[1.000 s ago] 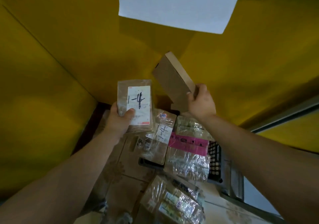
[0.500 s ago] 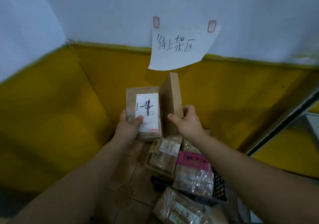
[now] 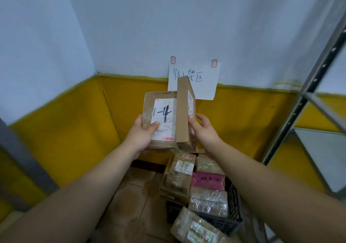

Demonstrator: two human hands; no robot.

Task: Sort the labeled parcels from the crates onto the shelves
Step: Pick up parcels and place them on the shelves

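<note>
The left hand (image 3: 142,133) grips a film-wrapped parcel (image 3: 161,111) marked 1-4, with the thumb on its label. Just to its right, the right hand (image 3: 205,130) pinches a cardboard box (image 3: 182,111) that stands upright, edge-on. Both are held above the black crate (image 3: 233,201) of parcels, with the metal shelving (image 3: 318,152) at right.

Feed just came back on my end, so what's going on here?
A person holds two parcels up. The left hand grips the taped parcel marked 1-4, label facing the camera; the right hand holds a cardboard box edge-on beside it. More wrapped parcels lie in the black crate below, beside a metal shelf.
</note>
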